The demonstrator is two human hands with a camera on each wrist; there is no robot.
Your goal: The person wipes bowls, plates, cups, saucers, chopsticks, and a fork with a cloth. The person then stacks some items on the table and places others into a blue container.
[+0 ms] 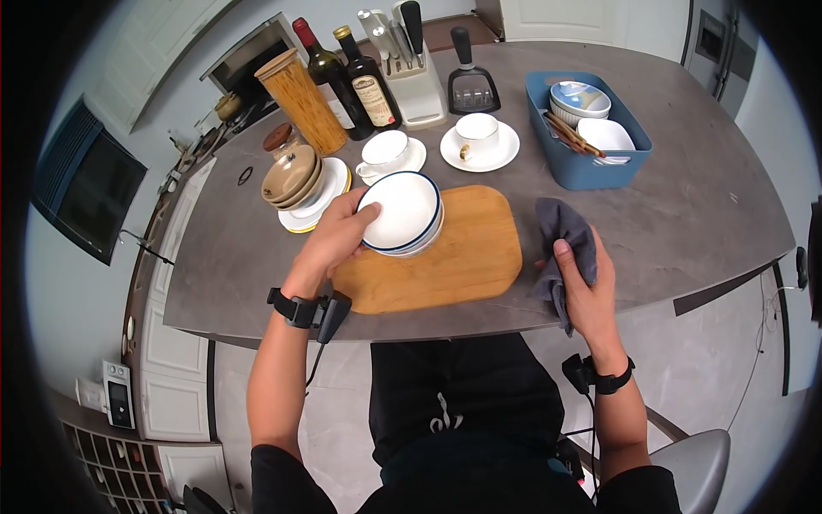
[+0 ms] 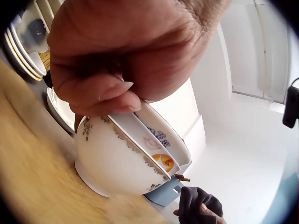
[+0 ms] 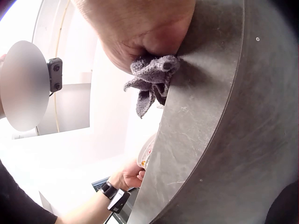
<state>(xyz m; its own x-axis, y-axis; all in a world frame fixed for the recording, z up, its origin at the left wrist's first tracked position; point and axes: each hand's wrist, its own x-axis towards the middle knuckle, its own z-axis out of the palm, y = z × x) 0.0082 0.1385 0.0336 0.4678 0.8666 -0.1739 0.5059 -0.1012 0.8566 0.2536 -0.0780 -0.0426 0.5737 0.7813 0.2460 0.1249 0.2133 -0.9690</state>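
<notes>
My left hand [image 1: 336, 233] grips a small stack of white bowls [image 1: 401, 211] by the rim, its thumb over the edge of the blue-rimmed top one. The stack is over the wooden cutting board [image 1: 475, 261], near its back left part. In the left wrist view the lowest bowl [image 2: 114, 156] shows a gold floral band, and the bowls nested in it sit tilted. My right hand [image 1: 593, 291] holds a bunched dark grey cloth [image 1: 567, 230] to the right of the board, thumb on top of it. The right wrist view shows the cloth [image 3: 156, 77] hanging in folds below the hand.
Behind the board stand two white cups [image 1: 385, 151] on saucers. Brown bowls [image 1: 291, 176] on plates are at the left. Bottles [image 1: 370, 86], a pasta jar [image 1: 301, 98] and a knife block [image 1: 417, 94] line the back. A blue bin [image 1: 591, 176] with bowls stands back right.
</notes>
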